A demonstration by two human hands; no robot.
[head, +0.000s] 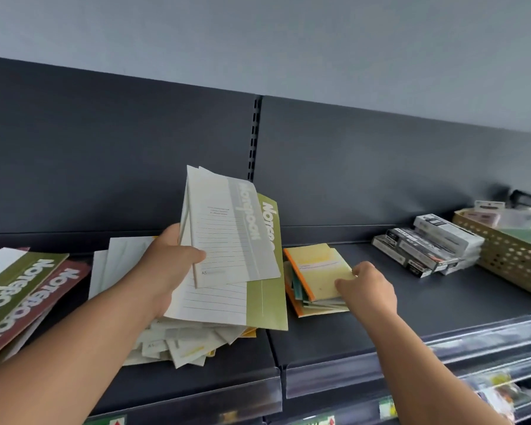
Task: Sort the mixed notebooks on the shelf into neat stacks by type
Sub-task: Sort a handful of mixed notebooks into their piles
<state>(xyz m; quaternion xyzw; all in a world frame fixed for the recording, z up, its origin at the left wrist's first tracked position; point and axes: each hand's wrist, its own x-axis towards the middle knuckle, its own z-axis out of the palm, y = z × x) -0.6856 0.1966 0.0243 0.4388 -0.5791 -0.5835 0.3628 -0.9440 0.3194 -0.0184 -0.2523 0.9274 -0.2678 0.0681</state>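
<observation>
**Both hands on notebooks, either side of the slotted upright**

I see the dark shelf (pixel 380 305) running the full width, with the slotted upright (pixel 254 139) in its back panel as my marker. Far left of the upright, large green and red notebooks (pixel 25 289) lie overlapped at a slant. Nearer the upright, still on its left, a loose pile of pale notebooks (pixel 181 342) spreads untidily over the shelf front.

Above that pile, just left of and below the upright, my left hand (pixel 166 265) grips a fanned bundle. The thumb lies across a grey lined notebook (pixel 233 234), and a green notebook (pixel 272 271) sits behind it, both raised off the shelf and tilted.

Far right of the upright stands a woven basket (pixel 503 256), and a few dark and white boxes (pixel 426 246) are stacked against its left side.

Just right of the upright, below it, a small stack of yellow notebooks (pixel 316 277) with orange spines lies flat on the shelf. My right hand (pixel 368 289) holds the right edge of the top one, fingers curled, thumb on the cover. I cannot tell what the fingers do underneath.
</observation>
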